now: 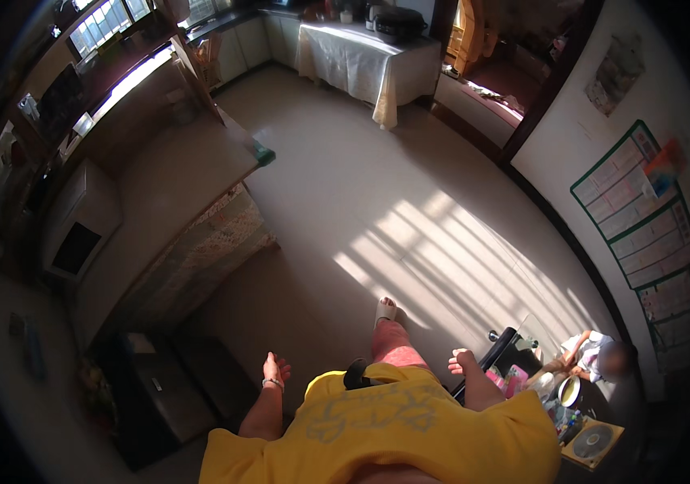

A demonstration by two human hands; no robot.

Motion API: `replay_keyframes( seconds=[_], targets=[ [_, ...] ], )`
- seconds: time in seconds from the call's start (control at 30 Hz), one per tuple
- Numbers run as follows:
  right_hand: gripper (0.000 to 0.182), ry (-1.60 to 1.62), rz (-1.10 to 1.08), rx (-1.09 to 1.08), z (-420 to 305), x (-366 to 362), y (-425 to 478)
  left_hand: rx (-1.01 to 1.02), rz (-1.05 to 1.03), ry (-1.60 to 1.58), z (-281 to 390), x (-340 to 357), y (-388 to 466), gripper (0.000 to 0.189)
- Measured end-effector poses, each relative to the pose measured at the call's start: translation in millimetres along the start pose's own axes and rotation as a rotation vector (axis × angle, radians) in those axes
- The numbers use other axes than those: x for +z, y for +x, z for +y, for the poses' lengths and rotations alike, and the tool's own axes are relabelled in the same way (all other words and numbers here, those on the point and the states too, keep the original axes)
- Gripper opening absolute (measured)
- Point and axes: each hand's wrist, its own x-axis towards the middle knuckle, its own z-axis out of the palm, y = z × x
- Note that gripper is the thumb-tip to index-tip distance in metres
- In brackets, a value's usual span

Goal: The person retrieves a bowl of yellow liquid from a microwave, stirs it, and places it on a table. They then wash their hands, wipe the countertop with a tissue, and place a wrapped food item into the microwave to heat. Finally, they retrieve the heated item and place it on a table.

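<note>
My left hand [275, 369] hangs beside my yellow top [375, 423], its fingers loosely apart and nothing in it; a bracelet circles that wrist. On the other side, my right hand [462, 361] is held near the edge of a dark table, its fingers curled, with no object visible in it. One foot in a light slipper [385, 310] shows ahead of me on the tiled floor [321, 175]. Close to my right forearm lie pink items [515, 378], a bowl [569, 391], pens [572, 419] and a disc in a square case [593, 441].
Another person [593, 354] sits beyond the table at right. A counter [169, 187] with a white appliance [82, 221] stands left, above a black cabinet [163, 387]. A cloth-covered table [345, 63] is ahead, beside a doorway. Posters [638, 212] hang on the right wall.
</note>
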Motion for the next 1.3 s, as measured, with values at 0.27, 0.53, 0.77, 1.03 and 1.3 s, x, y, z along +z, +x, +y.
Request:
replay_keyframes(
  seconds=[0.27, 0.53, 0.77, 1.03, 1.3],
  targets=[
    [0.035, -0.057, -0.009, -0.217, -218, 2, 81, -0.082, 0.065, 0.035, 69, 93, 43, 0.053],
    [0.031, -0.355, -0.035, -0.266, -445, 49, 151, 0.104, -0.018, 0.057, 226, 236, 63, 0.048],
    [0.036, -0.318, -0.39, -0.553, -659, 170, 158, 0.321, -0.196, 0.026, 370, 358, 54, 0.036],
    [0.03, -0.388, -0.226, -0.43, -824, 221, 208, 0.43, -0.35, 0.062, 572, 459, 132, 0.03],
    [0.037, -0.066, 0.044, -0.072, -895, 157, 280, 0.624, -0.547, 0.194, 835, 590, 218, 0.031]
  ],
)
